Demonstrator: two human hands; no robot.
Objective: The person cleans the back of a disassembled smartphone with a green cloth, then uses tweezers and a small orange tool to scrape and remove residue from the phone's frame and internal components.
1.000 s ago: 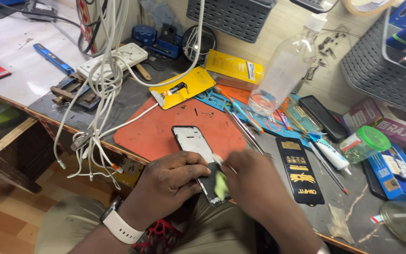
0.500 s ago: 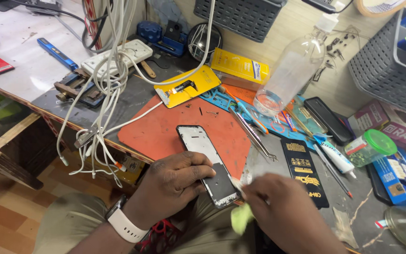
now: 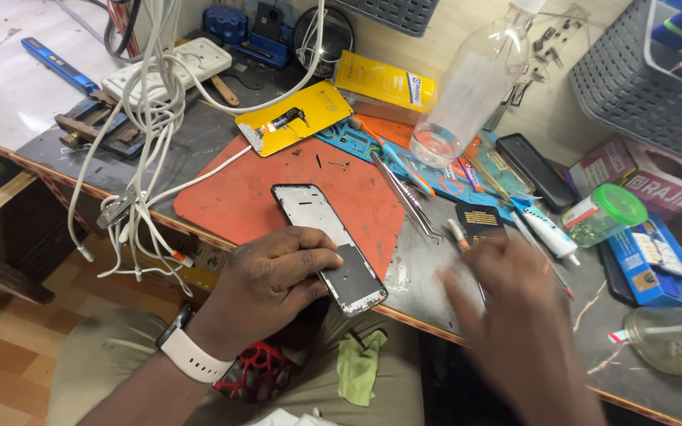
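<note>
One phone frame (image 3: 327, 244), two grey baskets (image 3: 645, 87), one bottle (image 3: 467, 95)

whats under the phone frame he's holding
The phone frame, steadied by the left hand, lies on an orange mat over the grey bench. Its near end overhangs the edge; the mat beneath it is hidden.

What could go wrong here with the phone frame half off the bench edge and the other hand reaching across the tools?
1. The phone frame overhangs the bench edge, steadied only by the left hand; a loosened grip might let it slip into the lap.
2. The right hand is blurred near the pointed tweezers; it may get pricked or knock them.
3. The clear bottle leans with liquid inside; a bump could tip it.
</note>
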